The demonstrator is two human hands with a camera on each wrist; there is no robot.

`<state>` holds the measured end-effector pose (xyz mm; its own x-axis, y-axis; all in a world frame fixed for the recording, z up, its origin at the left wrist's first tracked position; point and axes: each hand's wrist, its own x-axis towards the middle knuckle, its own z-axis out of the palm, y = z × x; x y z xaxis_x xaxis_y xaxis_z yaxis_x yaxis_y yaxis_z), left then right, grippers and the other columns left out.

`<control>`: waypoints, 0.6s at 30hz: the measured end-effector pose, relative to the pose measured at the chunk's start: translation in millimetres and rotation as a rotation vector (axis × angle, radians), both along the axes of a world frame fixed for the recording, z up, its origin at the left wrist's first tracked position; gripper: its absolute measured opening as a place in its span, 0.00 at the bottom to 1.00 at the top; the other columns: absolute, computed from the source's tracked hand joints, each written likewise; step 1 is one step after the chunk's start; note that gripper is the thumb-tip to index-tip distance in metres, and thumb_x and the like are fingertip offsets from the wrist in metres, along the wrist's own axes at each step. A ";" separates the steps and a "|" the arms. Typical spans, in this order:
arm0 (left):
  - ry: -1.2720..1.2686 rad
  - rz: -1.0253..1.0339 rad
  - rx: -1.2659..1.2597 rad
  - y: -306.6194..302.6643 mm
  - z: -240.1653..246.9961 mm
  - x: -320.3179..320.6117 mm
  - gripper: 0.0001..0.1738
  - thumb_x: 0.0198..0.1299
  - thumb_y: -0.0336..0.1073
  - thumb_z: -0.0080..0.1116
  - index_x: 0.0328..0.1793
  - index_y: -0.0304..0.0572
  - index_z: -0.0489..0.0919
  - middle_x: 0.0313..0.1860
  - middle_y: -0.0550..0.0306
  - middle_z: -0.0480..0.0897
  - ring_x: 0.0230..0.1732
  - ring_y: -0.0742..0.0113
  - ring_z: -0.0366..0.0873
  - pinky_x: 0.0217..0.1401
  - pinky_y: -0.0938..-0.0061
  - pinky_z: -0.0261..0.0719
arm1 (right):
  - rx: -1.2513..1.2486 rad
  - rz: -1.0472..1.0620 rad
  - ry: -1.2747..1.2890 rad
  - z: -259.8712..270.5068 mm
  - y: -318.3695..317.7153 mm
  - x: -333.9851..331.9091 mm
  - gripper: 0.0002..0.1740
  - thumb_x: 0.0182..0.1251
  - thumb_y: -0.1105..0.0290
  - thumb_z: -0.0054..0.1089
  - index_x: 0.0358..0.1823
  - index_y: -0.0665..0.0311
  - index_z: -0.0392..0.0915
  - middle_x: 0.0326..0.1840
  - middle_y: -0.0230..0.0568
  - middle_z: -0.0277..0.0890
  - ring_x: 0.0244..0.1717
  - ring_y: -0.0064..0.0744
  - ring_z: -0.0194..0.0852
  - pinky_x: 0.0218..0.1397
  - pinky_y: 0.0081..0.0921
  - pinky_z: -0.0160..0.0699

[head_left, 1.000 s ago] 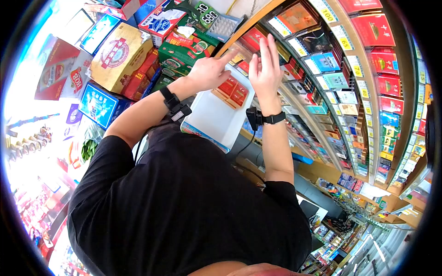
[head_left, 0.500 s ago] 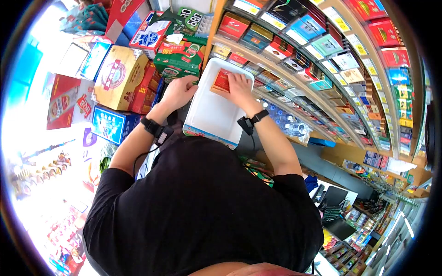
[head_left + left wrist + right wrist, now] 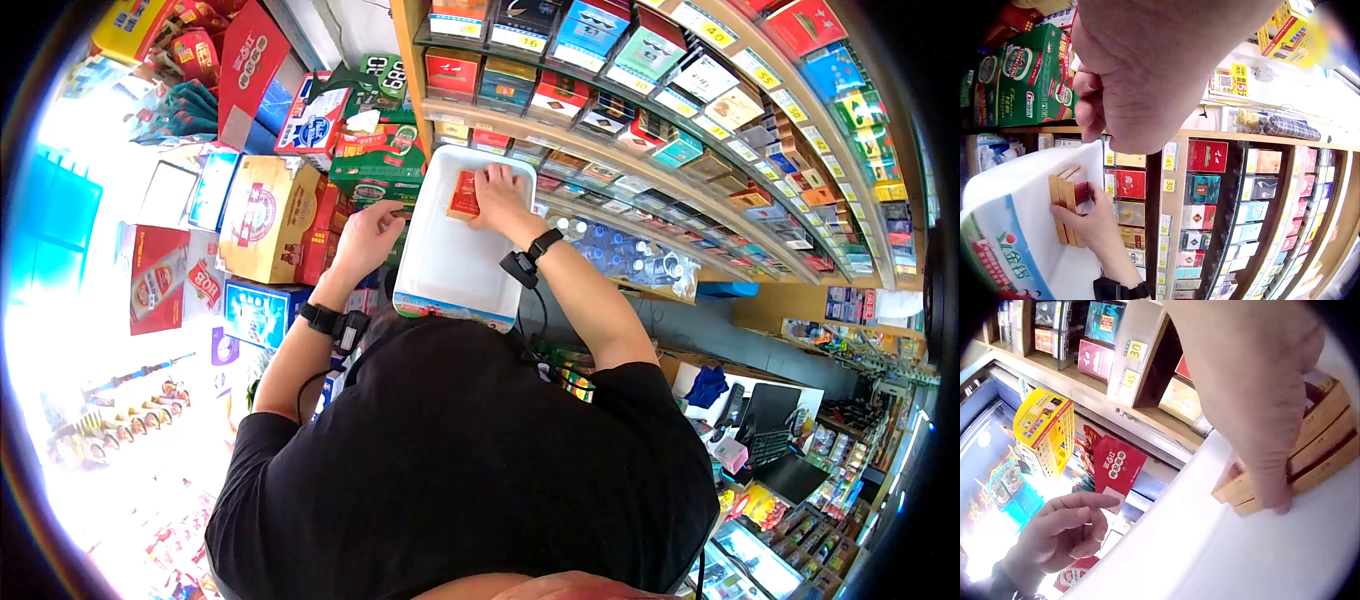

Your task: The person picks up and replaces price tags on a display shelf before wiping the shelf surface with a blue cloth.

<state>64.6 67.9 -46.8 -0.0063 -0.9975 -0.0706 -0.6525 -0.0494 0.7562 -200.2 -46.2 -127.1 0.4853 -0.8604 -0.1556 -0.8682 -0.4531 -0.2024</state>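
Observation:
A white plastic tray [image 3: 450,265] with a printed side stands against the person's front. Inside its far end are red-and-gold cigarette packs [image 3: 462,195], stacked side by side on edge in the left wrist view. My right hand [image 3: 503,200] reaches over the tray's right rim and grips these packs [image 3: 1066,203], thumb on the near side and fingers across the top. Just outside the left rim, my left hand [image 3: 372,235] hovers with nothing in it. Its fingers are loosely bent, the index finger straighter, in the right wrist view.
Shelves of priced cigarette packs [image 3: 590,100] rise along the right. Green beer cartons [image 3: 375,165] and a wooden-coloured box [image 3: 262,215] stand left of the tray. Bottled water [image 3: 615,250] sits below the shelves. A monitor and keyboard [image 3: 768,445] are at lower right.
My right hand has come down from above the tray's far end and taken hold of the packs. My left hand has drawn back from over the packs to outside the left rim.

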 end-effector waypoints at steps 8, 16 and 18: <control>0.052 -0.005 0.009 -6.0 3.5 -7.2 0.21 0.73 0.42 0.66 0.64 0.36 0.87 0.37 0.48 0.90 0.33 0.59 0.87 0.41 0.62 0.85 | -0.019 0.030 -0.118 19.0 13.7 -5.3 0.58 0.38 0.50 0.88 0.73 0.65 0.71 0.72 0.50 0.69 0.78 0.54 0.59 0.70 0.61 0.64; 0.400 -0.145 0.189 -29.9 19.9 -36.4 0.22 0.82 0.45 0.60 0.66 0.31 0.83 0.42 0.58 0.89 0.33 0.76 0.82 0.34 0.77 0.81 | -0.010 0.178 -0.467 109.9 31.9 -1.2 0.66 0.41 0.51 0.91 0.83 0.60 0.62 0.78 0.51 0.62 0.79 0.59 0.63 0.78 0.55 0.70; 0.447 -0.163 0.251 -40.0 17.4 -43.2 0.16 0.81 0.39 0.60 0.59 0.31 0.83 0.39 0.61 0.87 0.32 0.79 0.81 0.31 0.78 0.78 | -0.020 0.198 -0.520 111.9 31.7 -0.4 0.66 0.41 0.50 0.92 0.82 0.61 0.62 0.77 0.51 0.62 0.79 0.58 0.65 0.77 0.53 0.72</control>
